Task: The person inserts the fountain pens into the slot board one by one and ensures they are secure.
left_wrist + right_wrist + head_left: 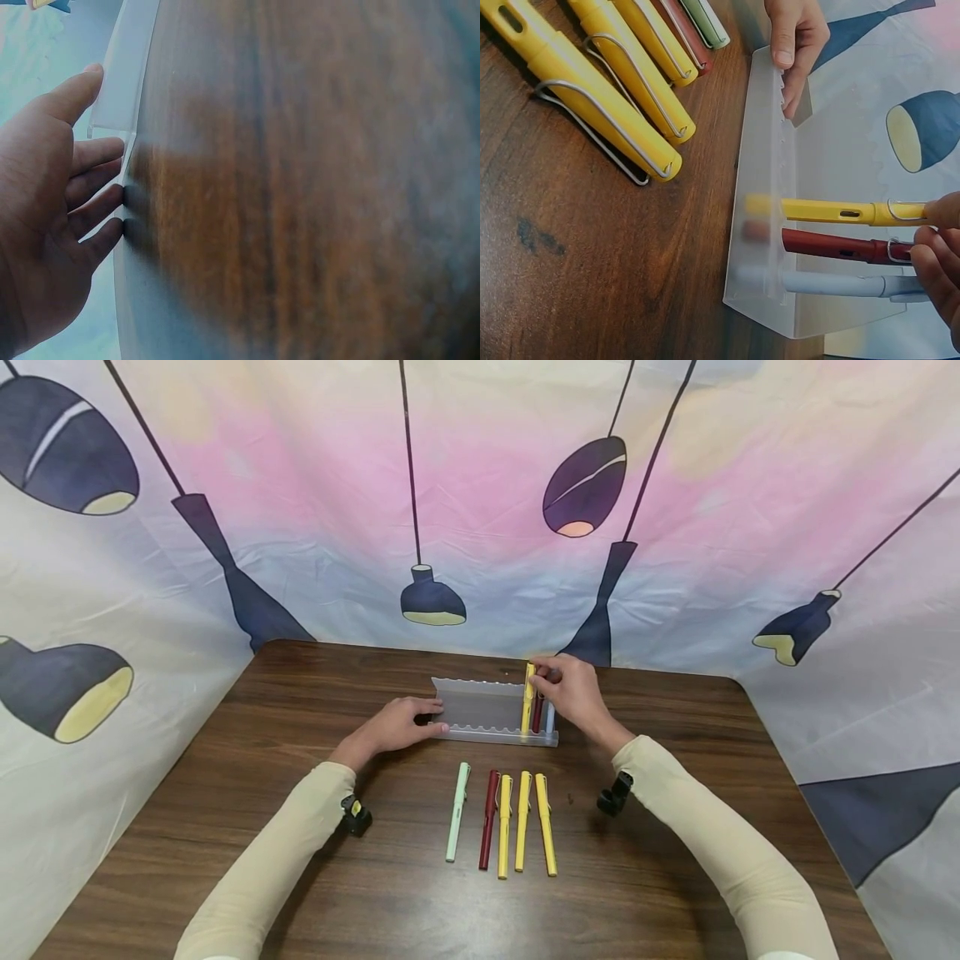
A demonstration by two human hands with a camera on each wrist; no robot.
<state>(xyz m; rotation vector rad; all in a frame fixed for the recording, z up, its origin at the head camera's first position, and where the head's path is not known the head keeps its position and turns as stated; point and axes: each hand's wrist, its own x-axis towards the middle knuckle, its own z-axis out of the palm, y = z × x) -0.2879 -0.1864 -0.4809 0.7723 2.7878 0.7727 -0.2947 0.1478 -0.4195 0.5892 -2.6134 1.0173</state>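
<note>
A frosted clear pen stand (pixel 480 703) with notched edges lies at the back of the table. My left hand (pixel 397 724) holds its left end, thumb at the front lip and the other fingers around the end. With thumb and fingertips, my right hand (pixel 573 693) pinches the capped upper end of a yellow pen (pixel 832 211), whose lower end sits behind the stand's front lip. Beside this pen, a dark red pen (pixel 832 246) and a pale blue-white pen (pixel 832 283) rest in the stand, their upper ends partly hidden by the right fingers.
In front of the stand a row of loose pens lies on the wooden table (pixel 360 877): a mint green pen (pixel 457 814), a dark red pen (pixel 489 820) and several yellow pens (pixel 522 822). A printed cloth (pixel 495 527) hangs behind the table's far edge.
</note>
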